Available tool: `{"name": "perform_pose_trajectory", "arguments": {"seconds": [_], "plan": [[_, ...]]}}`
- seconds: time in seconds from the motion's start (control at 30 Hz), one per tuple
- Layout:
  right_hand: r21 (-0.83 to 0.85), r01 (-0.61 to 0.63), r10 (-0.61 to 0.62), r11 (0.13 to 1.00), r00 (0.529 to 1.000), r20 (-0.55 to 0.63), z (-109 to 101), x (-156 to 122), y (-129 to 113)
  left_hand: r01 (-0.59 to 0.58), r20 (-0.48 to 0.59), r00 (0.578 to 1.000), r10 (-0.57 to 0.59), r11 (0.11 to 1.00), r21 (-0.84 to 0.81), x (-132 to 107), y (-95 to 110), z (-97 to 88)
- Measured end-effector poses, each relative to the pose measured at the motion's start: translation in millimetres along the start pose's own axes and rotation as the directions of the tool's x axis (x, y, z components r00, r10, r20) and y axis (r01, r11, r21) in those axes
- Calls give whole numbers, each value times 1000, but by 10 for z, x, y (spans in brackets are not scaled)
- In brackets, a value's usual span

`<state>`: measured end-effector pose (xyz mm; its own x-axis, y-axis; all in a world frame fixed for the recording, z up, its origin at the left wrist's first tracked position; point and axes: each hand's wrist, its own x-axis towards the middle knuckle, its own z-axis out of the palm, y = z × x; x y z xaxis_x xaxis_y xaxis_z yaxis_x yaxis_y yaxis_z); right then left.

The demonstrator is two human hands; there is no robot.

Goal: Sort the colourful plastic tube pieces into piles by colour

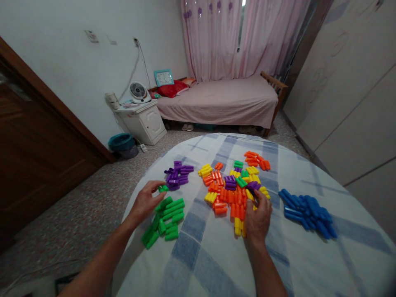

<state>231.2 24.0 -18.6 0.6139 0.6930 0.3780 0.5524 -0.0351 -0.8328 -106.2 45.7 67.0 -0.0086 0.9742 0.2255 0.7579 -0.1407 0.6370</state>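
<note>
My left hand (148, 203) pinches a small green plastic tube block (163, 188) between thumb and fingers. It is just above a pile of green tube blocks (173, 210) and beside a purple pile (178, 175). My right hand (259, 216) is curled down over the right side of a mixed pile, its fingertips at a purple block (253, 185) and a yellow block (249, 195). What those fingers hold, if anything, is partly hidden. Orange blocks (230, 196) fill the middle of this mixed pile, with yellow, purple and green ones among them.
A blue pile of tube blocks (307, 212) lies at the right, and a separate orange group (257, 160) at the back. All rest on a round table with a checked cloth (213, 264). Beyond stand a bed (222, 99), a white cabinet (148, 121) and a bin (122, 144).
</note>
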Motion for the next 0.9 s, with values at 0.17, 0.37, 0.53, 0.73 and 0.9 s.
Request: {"name": "perform_pose_trajectory", "arguments": {"seconds": [0.17,0.37,0.53,0.73,0.9], "plan": [[-26,-8,8,1000,1000,4,0,-1,2,237,-113,962,-249,965,-112,-278,-381,140],[-13,17,-16,1000,1000,14,13,-3,35,197,-128,966,-224,962,-191,-404,-278,379],[1,0,0,1000,1000,5,28,-9,40,80,-219,971,-101,992,-99,-340,-190,430],[1,-16,16,1000,1000,13,20,-15,12,-211,-95,973,209,977,-13,-9,516,654],[11,10,-10,1000,1000,6,27,-13,23,-401,175,900,400,916,-33,351,1121,1288]]}}
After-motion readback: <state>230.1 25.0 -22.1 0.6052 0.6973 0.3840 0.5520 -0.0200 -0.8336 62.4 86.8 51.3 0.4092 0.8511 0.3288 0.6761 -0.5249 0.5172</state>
